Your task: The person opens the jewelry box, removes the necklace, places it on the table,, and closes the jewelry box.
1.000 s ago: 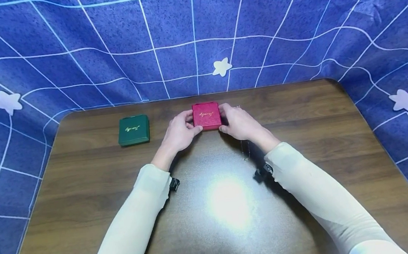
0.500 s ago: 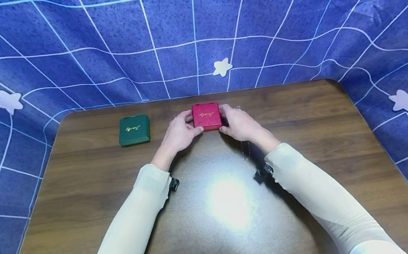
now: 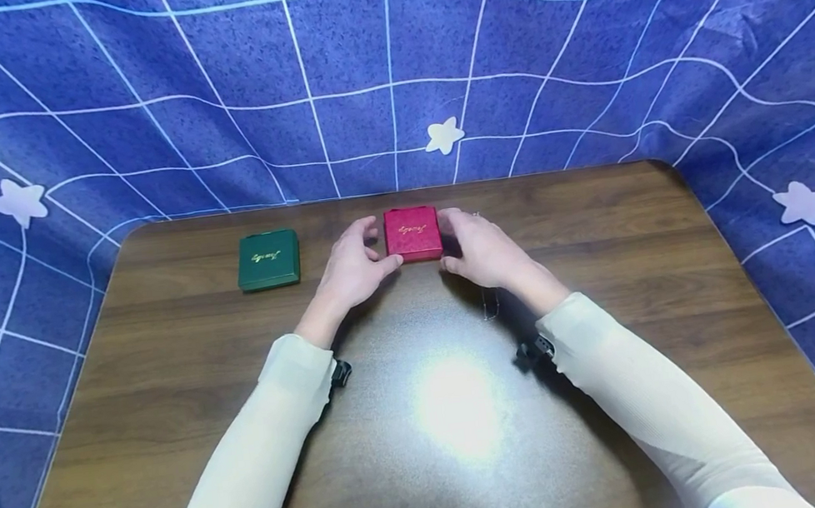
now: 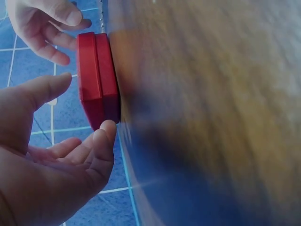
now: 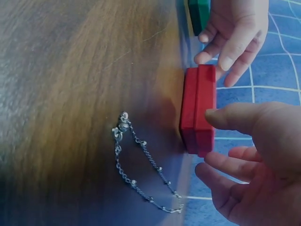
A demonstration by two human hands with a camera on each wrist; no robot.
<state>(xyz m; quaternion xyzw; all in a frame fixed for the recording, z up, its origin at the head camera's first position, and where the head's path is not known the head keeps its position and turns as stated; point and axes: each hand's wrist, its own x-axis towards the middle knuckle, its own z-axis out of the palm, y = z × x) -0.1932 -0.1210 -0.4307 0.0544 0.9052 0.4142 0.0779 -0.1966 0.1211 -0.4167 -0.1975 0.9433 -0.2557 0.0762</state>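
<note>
Flanking the red box (image 3: 413,234), the left hand (image 3: 351,270) and the right hand (image 3: 484,247) are held relaxed, nothing gripped. Box is seated flat on the brown table (image 3: 210,444), closed, near the 12 o'clock edge; gold lettering is printed on top. Left hand is positioned at 8 o'clock of it, thumb by the near corner, contact can't be told. Right hand is positioned at 3–4 o'clock, fingers loosely bent; thumb contact can't be told either. Silver chain (image 5: 160,168) is laid on the table at 4 o'clock of the box, partly hidden by the right hand in head view. Green box (image 3: 268,260) is placed at 9 o'clock, well apart. Table is backed at 12 o'clock by blue cloth (image 3: 347,51).
</note>
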